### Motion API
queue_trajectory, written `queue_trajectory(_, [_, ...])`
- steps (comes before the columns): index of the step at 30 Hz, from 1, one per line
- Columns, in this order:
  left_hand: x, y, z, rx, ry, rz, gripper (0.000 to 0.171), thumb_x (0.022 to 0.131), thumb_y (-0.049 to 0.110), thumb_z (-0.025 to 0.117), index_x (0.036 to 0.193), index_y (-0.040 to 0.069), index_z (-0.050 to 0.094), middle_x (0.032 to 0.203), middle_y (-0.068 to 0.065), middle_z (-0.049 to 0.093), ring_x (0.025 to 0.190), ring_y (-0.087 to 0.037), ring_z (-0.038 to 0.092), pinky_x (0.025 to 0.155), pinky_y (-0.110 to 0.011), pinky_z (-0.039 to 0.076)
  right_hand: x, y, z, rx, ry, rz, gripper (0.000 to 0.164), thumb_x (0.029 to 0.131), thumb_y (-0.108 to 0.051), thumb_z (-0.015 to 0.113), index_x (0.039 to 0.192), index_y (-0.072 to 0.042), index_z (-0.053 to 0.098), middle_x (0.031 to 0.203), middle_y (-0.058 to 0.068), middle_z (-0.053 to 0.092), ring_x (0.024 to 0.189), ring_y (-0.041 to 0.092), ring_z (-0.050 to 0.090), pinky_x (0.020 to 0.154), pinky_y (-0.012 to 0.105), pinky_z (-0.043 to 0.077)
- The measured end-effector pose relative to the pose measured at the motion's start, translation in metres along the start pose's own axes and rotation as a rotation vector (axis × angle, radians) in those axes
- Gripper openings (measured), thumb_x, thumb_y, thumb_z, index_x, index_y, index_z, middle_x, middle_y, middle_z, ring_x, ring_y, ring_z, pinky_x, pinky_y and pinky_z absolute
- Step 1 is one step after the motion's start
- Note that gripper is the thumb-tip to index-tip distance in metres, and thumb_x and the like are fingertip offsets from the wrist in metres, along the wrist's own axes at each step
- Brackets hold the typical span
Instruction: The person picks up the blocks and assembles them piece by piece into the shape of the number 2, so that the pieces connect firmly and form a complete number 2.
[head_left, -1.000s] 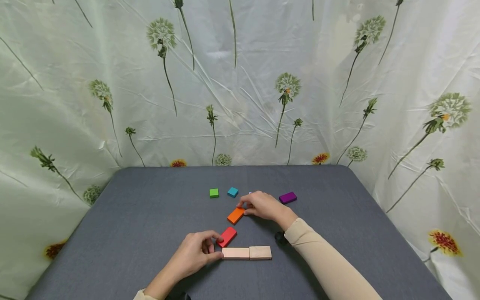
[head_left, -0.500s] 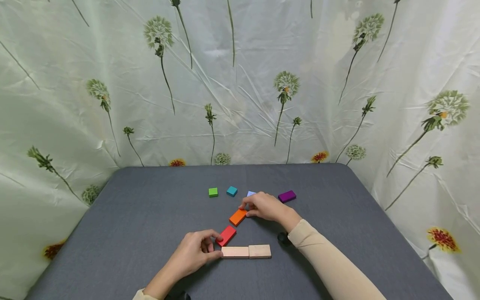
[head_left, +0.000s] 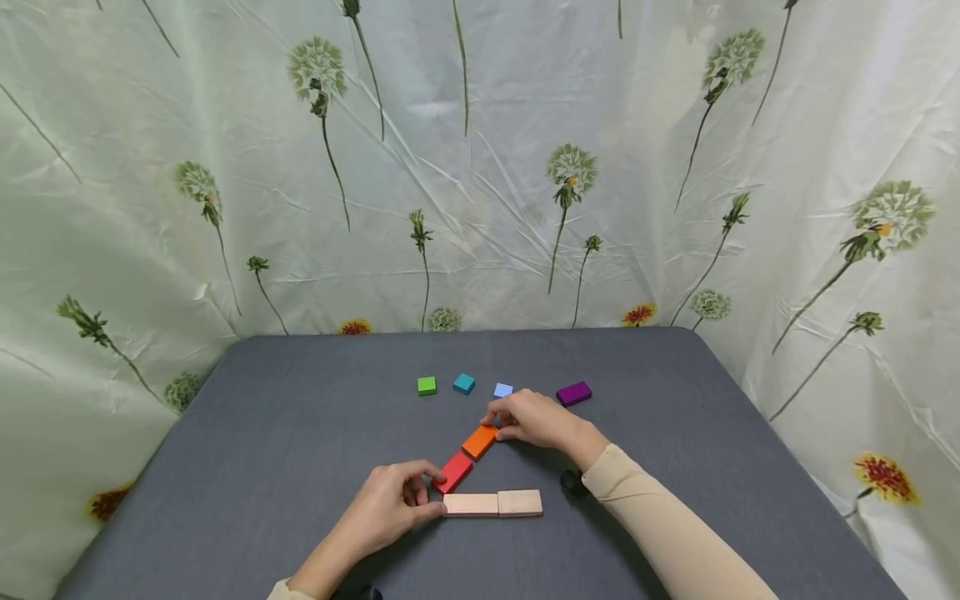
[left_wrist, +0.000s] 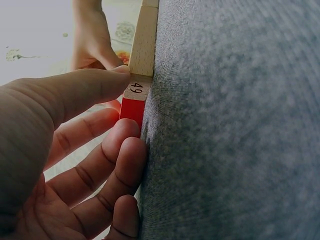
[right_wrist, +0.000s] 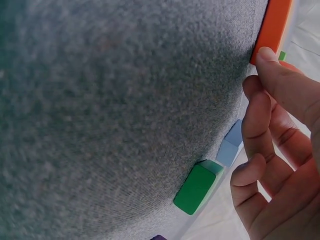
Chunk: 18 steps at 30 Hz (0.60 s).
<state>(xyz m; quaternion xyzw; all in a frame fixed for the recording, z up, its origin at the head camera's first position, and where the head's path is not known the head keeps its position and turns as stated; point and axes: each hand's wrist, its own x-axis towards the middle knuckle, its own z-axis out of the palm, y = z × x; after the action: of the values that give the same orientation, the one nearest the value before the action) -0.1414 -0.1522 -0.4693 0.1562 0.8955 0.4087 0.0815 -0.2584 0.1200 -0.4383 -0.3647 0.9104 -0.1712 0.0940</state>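
My left hand (head_left: 399, 500) rests by the near row. Its thumb touches the left end of a plain wooden block (head_left: 470, 505), and its index finger is on a red block (head_left: 453, 473). In the left wrist view the red block (left_wrist: 132, 111) has a pale end marked 49, with curled fingers against it. Farther out, my right hand (head_left: 536, 422) pinches the far end of an orange block (head_left: 480, 442) between thumb and index finger. The orange and red blocks lie end to end on a slant. A second plain block (head_left: 520, 503) continues the near row.
At the back of the grey table (head_left: 315, 400) lie a light green block (head_left: 427, 386), a teal block (head_left: 464, 383), a light blue block (head_left: 503, 391) and a purple block (head_left: 573, 393). A dark green block (right_wrist: 195, 190) shows in the right wrist view. A flowered curtain (head_left: 495, 167) hangs behind.
My right hand has slid the orange block slightly right and nearer, lining it up with the red block. The light blue block has come into view. My left hand has stayed put.
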Motion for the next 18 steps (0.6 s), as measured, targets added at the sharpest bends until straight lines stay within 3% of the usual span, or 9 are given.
queue_trajectory(8, [0.0014,0.0011,0.0,0.006,0.005,-0.004,0.028,0.086,0.021,0.092,0.109,0.019,0.077,0.076,0.008,0.063,0.063,-0.006,0.055,0.057,-0.023,0.046,-0.0017,-0.0018,-0.0007,0.01,-0.009,0.02,0.019,0.1,-0.019,0.077,0.119,-0.021,0.078,0.085,-0.005,0.067,0.072,0.007,0.052,0.065,0.024,0.043])
queue_trajectory(18, [0.0014,0.0012,0.001,0.024,0.025,-0.001,0.028,0.084,0.022,0.094,0.106,0.022,0.078,0.09,0.006,0.068,0.066,-0.006,0.056,0.059,-0.024,0.048,-0.0036,-0.0021,0.0003,0.047,-0.013,0.019,0.018,0.099,-0.019,0.078,0.118,-0.02,0.078,0.081,-0.005,0.063,0.068,0.006,0.048,0.062,0.022,0.037])
